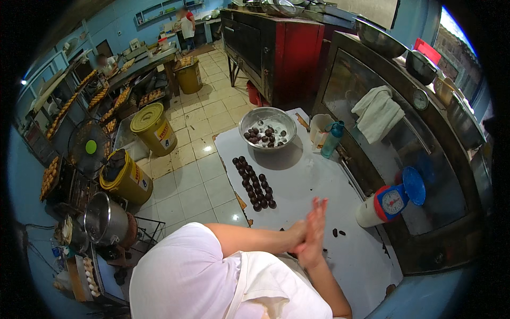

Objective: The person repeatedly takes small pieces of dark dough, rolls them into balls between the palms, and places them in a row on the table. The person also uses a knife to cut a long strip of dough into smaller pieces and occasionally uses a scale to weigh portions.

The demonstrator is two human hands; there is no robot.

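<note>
My left hand [297, 235] and my right hand [316, 229] are pressed palm to palm over the white tabletop [295, 183]. Blur marks the right fingers, which point away from me. Whatever may lie between the palms is hidden. Beyond them, dark brown balls [255, 185] stand in rows near the table's left edge. Farther back is a metal bowl [293, 137] holding white powder and several similar balls. Small dark lumps [338, 232] lie just right of my hands, and more bits show partly beneath my forearms.
A dial scale [392, 202], a teal bottle [332, 139] and a plastic jug [320, 129] line the right side, before a glass-fronted cabinet [374, 107] with a cloth [378, 113]. Yellow buckets [153, 127] and bread racks stand left. Two people [186, 28] are at the back.
</note>
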